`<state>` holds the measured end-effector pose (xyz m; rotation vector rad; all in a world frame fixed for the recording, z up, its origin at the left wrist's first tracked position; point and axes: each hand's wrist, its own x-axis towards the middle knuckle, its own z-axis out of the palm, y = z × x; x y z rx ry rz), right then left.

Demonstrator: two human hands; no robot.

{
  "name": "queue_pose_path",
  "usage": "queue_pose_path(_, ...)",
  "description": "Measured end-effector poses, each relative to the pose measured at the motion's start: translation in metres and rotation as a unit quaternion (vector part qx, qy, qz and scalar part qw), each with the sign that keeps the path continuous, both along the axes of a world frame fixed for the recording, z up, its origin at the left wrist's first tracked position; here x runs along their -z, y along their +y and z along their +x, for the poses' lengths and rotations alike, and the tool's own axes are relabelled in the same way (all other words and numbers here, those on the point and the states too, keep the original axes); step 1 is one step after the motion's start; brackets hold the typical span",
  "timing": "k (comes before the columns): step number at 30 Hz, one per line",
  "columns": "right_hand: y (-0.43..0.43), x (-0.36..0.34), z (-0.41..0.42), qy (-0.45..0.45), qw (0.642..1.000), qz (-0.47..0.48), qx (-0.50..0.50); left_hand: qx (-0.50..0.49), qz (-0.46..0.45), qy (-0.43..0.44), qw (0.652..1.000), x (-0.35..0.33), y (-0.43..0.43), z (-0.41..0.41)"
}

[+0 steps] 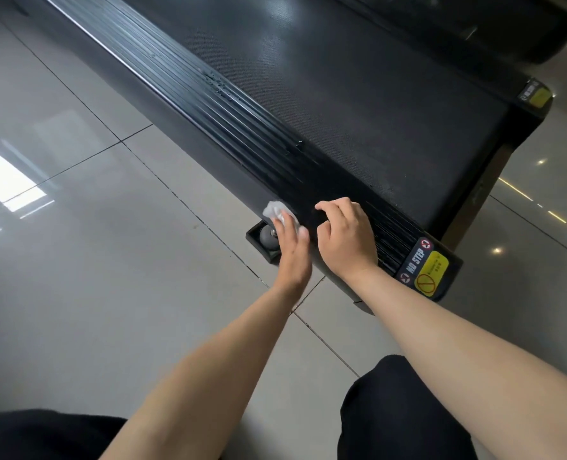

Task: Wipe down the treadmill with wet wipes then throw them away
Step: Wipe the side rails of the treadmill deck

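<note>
Dark knees (405,410) sit low, so person crouches by treadmill (375,111). L hand (292,250) has flat fingers (284,227) pressing wet wipe (275,210) on side rail (242,127) edge near the back end, prob to rub it. R hand (347,237), fingers loosely bent, holding nothing, rests on rail to steady.

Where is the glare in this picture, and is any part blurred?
Head view: bright glare on the glossy floor tiles at the left, small light spots at the right. Head view: the ribbed side rail looks streaked, while the left hand and the wet wipe are fairly sharp.
</note>
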<state>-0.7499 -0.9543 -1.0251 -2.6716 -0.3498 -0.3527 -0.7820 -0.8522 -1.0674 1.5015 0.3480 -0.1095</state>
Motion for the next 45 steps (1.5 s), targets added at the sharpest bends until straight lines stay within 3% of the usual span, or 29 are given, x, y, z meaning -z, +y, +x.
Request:
queue_pose_path(5,0.020,-0.005,0.024,0.021,1.000,-0.008,-0.012,-0.095,-0.074,0.049,0.992,-0.014,0.037,0.051)
queue_pose_path(9,0.026,0.001,0.029,0.039,0.998,-0.023,-0.037,-0.142,-0.156,0.021,0.977,0.009,0.052,0.067)
queue_pose_path(15,0.024,-0.002,0.028,0.036,0.999,0.010,-0.028,-0.137,-0.255,0.186,0.939,0.052,0.032,0.059)
queue_pose_path(21,0.024,0.003,0.028,0.028,0.999,0.019,-0.028,-0.112,-0.258,0.232,0.931,0.049,0.026,0.045)
queue_pose_path(24,0.024,0.003,0.028,0.029,0.999,0.031,-0.025,-0.163,-0.199,0.170,0.951,0.037,0.029,0.054)
queue_pose_path(28,0.025,0.004,0.027,0.030,0.998,0.040,-0.026,-0.168,-0.108,0.017,0.980,-0.003,0.031,0.063)
queue_pose_path(30,0.024,0.005,0.027,0.036,0.998,0.043,-0.026,-0.143,-0.089,0.007,0.986,-0.008,0.027,0.063)
queue_pose_path(34,0.024,0.006,0.026,0.039,0.997,0.060,-0.021,-0.099,-0.063,0.030,0.993,0.012,0.018,0.037)
queue_pose_path(40,0.024,0.007,0.026,0.032,0.997,0.069,-0.017,-0.056,-0.186,0.158,0.968,0.041,0.020,0.013)
queue_pose_path(43,0.025,0.007,0.026,0.027,0.997,0.076,-0.015,-0.093,-0.197,0.152,0.964,0.028,0.020,0.027)
queue_pose_path(45,0.025,0.006,0.027,0.023,0.997,0.075,-0.017,-0.125,-0.152,0.107,0.975,0.012,0.022,0.044)
